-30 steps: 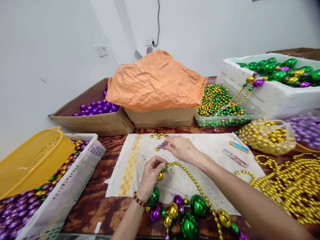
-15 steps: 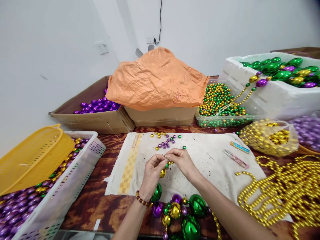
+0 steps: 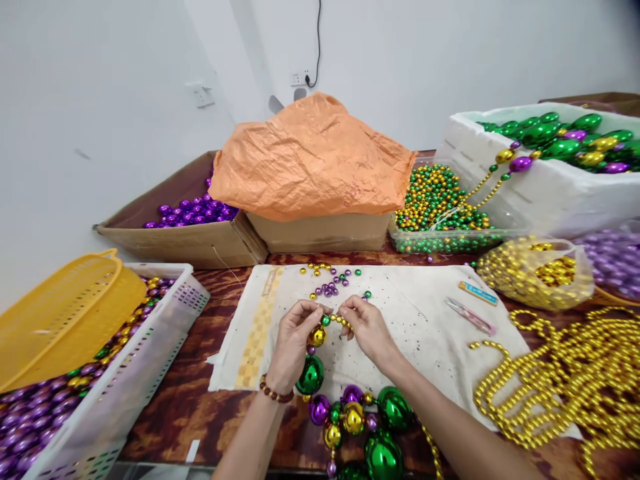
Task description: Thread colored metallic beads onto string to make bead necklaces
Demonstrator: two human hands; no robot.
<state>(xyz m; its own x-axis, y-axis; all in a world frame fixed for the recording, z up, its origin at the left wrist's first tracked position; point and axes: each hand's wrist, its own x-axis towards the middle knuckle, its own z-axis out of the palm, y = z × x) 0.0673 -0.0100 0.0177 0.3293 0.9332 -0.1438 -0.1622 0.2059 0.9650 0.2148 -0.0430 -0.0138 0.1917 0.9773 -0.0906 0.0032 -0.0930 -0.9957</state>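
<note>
My left hand [image 3: 296,340] pinches a bead necklace [image 3: 311,375] close to a small green bead. Below that hand the strand hangs down through a gold ball and a large green ball to a cluster of green, purple and gold balls near the table edge. My right hand [image 3: 365,332] is closed on the small gold bead chain [image 3: 341,321] that runs from the green bead. Both hands are close together over a white cloth [image 3: 400,353]. Loose small beads [image 3: 327,289] in purple, gold and green lie just beyond my fingers.
Thread snips [image 3: 470,316] and a blue-orange packet [image 3: 478,293] lie right on the cloth. Gold bead chains [image 3: 530,393] pile at the right. A white crate [image 3: 145,373] with a yellow basket [image 3: 60,320] stands left. Boxes, an orange sack [image 3: 310,160] and a foam box [image 3: 530,193] line the back.
My hands have moved slightly apart, showing the gold bead chain between them. The left hand has come left and down a little, and the hanging gold and green balls have shifted left.
</note>
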